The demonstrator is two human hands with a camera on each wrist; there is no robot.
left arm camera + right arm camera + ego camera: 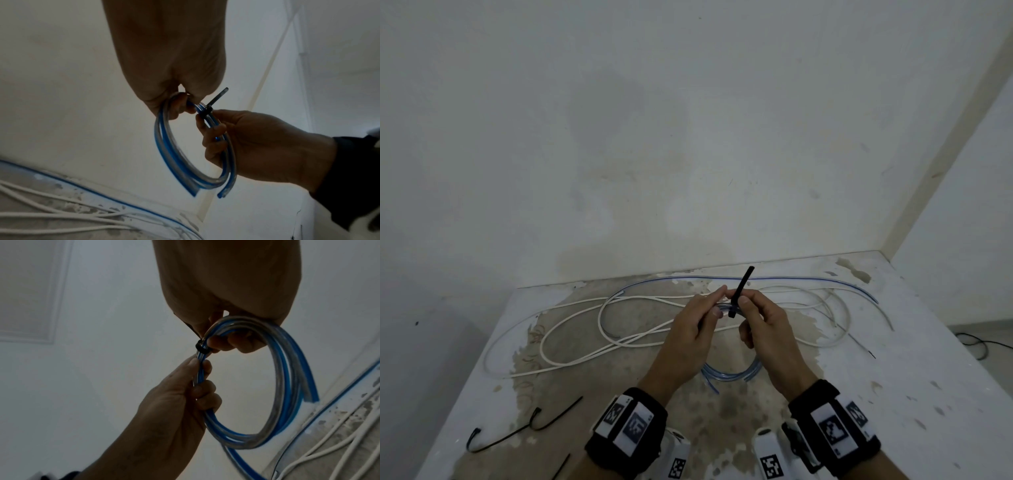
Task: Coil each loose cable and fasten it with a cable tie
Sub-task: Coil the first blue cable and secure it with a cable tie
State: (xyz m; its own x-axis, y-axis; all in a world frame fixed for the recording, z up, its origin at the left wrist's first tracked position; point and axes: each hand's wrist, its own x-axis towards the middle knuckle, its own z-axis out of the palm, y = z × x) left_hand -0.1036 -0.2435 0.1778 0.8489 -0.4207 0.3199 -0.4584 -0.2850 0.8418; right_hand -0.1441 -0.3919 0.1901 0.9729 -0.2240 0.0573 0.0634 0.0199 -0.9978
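A small coil of clear, blue-striped cable [729, 371] [174, 155] [287, 386] is held up above the table between both hands. A black cable tie [742, 282] [218, 96] [202, 348] is looped round the coil's top, and its tail sticks up free. My left hand [709, 308] [183, 105] [202, 378] grips the coil's strands just left of the tie. My right hand [748, 308] [209, 129] [226, 342] curls round the strands on the other side, thumb by the tie's head. The coil's two cut ends hang down.
Loose white cables [585, 329] sprawl across the stained table [893, 394], with a long blue-striped cable [722, 278] along the back by the wall. Spare black cable ties [527, 425] lie at the front left. A black cord [972, 342] lies on the floor at right.
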